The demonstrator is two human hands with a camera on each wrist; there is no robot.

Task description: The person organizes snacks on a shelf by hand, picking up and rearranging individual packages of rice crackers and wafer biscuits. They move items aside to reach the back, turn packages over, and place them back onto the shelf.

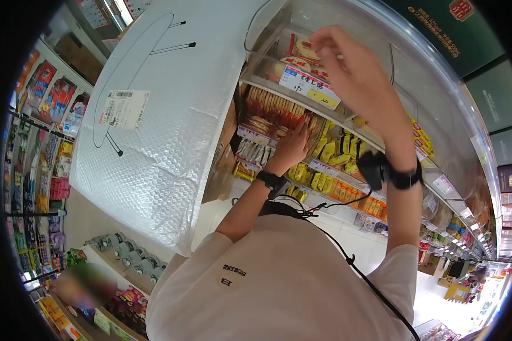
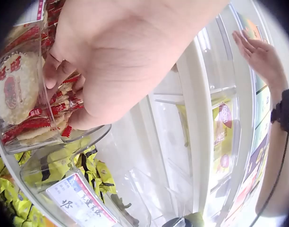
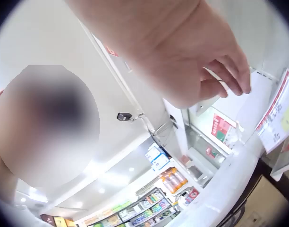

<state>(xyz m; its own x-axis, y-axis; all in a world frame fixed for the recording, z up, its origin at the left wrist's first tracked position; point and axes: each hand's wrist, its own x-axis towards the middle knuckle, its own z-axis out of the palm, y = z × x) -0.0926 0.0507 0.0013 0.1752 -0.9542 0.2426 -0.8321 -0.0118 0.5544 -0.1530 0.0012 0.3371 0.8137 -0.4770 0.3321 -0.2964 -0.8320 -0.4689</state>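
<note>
My left hand [image 1: 290, 149] reaches into a clear bin of rice crackers [image 1: 274, 108] standing on edge in red-trimmed wrappers. In the left wrist view, the bent fingers and thumb of the left hand [image 2: 121, 61] close around some rice cracker packets [image 2: 64, 101]; the fingertips are partly hidden among the wrappers. Beside them a round rice cracker [image 2: 16, 87] shows through the bin wall. Higher up, my right hand [image 1: 355, 74] is raised by the upper shelf, near large rice cracker bags [image 1: 296, 65]. Its fingers are loosely bent and hold nothing in the right wrist view.
A price tag [image 1: 310, 86] hangs on the upper shelf's front. Yellow snack packets [image 1: 335, 149] fill bins to the right. A large board wrapped in bubble wrap [image 1: 159, 113] stands left of the shelf. Dark green boxes [image 1: 455, 34] line the top right.
</note>
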